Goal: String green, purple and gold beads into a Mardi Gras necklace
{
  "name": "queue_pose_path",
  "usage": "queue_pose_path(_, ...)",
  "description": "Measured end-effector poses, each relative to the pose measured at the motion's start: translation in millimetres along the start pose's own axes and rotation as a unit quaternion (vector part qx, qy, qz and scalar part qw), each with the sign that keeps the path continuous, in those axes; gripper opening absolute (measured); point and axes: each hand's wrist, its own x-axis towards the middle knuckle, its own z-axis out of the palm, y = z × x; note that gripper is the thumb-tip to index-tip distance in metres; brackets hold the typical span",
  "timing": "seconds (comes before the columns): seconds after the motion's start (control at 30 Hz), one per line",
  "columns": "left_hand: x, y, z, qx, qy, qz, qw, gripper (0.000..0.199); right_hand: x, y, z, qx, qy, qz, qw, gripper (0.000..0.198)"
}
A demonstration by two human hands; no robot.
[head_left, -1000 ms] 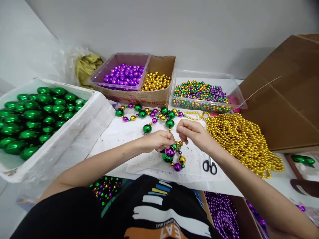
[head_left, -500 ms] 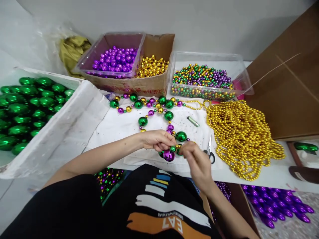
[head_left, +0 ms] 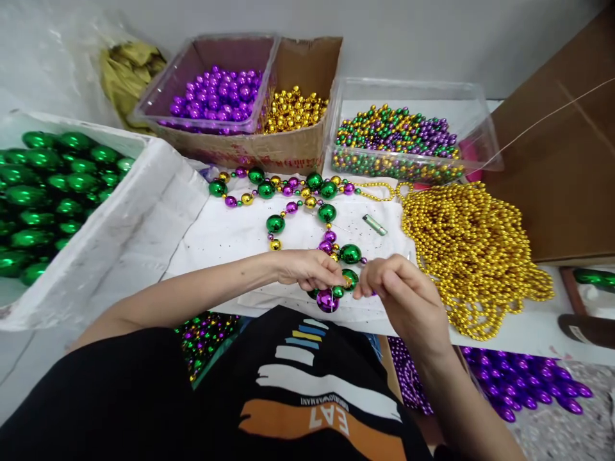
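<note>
My left hand is closed in a pinch at the near end of a bead necklace. Just below its fingertips hang a small green bead and a large purple bead, with a bit of white string between them. My right hand is pinched a little to the right, beside a large green bead; whatever its fingertips hold is too small to make out. Green, gold and purple beads of the necklace curve away across a white cloth. A green lighter lies beyond my right hand.
Gold bead strands are heaped at the right. A white box of green beads stands left. Behind are a carton with purple and gold beads and a clear bin of mixed small beads. A brown cardboard box rises at right.
My right hand has moved right and slightly up, away from my left hand, and now covers the scissors. My left hand stays pinched at the necklace. The view has shifted slightly.
</note>
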Motion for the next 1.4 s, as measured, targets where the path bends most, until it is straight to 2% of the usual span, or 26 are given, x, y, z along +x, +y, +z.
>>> queue_pose_path(0.1,-3.1,-2.0,-1.7,-0.088,-0.036,-0.001,0.995,0.031,-26.9,4.8,-1.9,-0.062,-0.024,-0.063,0.996,0.019)
queue_pose_path(0.23,1.3,-11.3,0.0,-0.135,-0.029,0.014,0.990,0.028,-50.0,20.6,-4.9,-0.162,-0.073,-0.064,0.982,0.018)
queue_pose_path(0.3,4.9,-16.2,0.7,-0.145,-0.015,0.019,0.989,0.028,-52.3,30.0,-6.7,-0.160,-0.068,-0.055,0.983,0.019)
queue_pose_path(0.4,9.3,-22.1,-0.3,-0.151,-0.008,0.003,0.988,0.034,-48.2,42.5,-8.0,-0.131,-0.026,-0.056,0.989,0.021)
queue_pose_path(0.47,11.0,-25.1,-2.0,-0.139,-0.030,-0.032,0.989,0.040,-43.9,47.6,-5.9,-0.165,-0.027,-0.072,0.983,0.020)
queue_pose_path(0.57,11.3,-29.1,-5.2,-0.116,-0.061,-0.072,0.989,0.044,-39.3,48.8,0.9,-0.255,-0.068,-0.118,0.957,0.019)
queue_pose_path(0.73,10.7,-36.3,-10.4,-0.083,-0.072,-0.087,0.990,0.040,-37.0,47.3,8.0,-0.338,-0.130,-0.180,0.914,0.017)
queue_pose_path(0.9,14.0,-37.1,-13.2,-0.049,-0.072,-0.097,0.991,0.032,-36.7,56.6,8.8,-0.406,-0.148,-0.204,0.879,0.019)
queue_pose_path(0.97,12.9,-33.5,-12.6,-0.026,-0.044,-0.088,0.995,0.029,-37.7,58.5,8.5,-0.406,-0.155,-0.195,0.879,0.020)
queue_pose_path(1.07,2.5,-23.4,-8.6,0.087,0.028,-0.012,0.996,0.019,-41.8,54.1,4.4,-0.357,-0.157,-0.152,0.908,0.018)
queue_pose_path(1.13,-10.9,-14.5,-3.7,0.242,0.088,0.065,0.964,0.012,-43.5,47.1,-0.4,-0.318,-0.132,-0.118,0.931,0.016)
queue_pose_path(1.17,-18.7,-10.0,-0.9,0.330,0.120,0.099,0.931,0.011,-42.5,43.5,-2.4,-0.308,-0.104,-0.111,0.939,0.016)
queue_pose_path(1.23,-34.0,-3.2,4.2,0.482,0.178,0.148,0.845,0.014,-34.1,38.8,-3.6,-0.308,-0.031,-0.119,0.943,0.017)
queue_pose_path(1.3,-46.0,-1.3,7.0,0.582,0.215,0.172,0.765,0.015,-17.5,41.0,0.9,-0.309,0.024,-0.135,0.941,0.019)
queue_pose_path(1.37,-52.9,-6.4,5.8,0.643,0.237,0.183,0.705,0.016,1.9,52.4,9.5,-0.289,0.024,-0.118,0.950,0.021)
queue_pose_path(1.4,-54.5,-11.9,3.5,0.664,0.248,0.187,0.680,0.018,10.0,61.4,14.4,-0.264,0.006,-0.088,0.961,0.023)
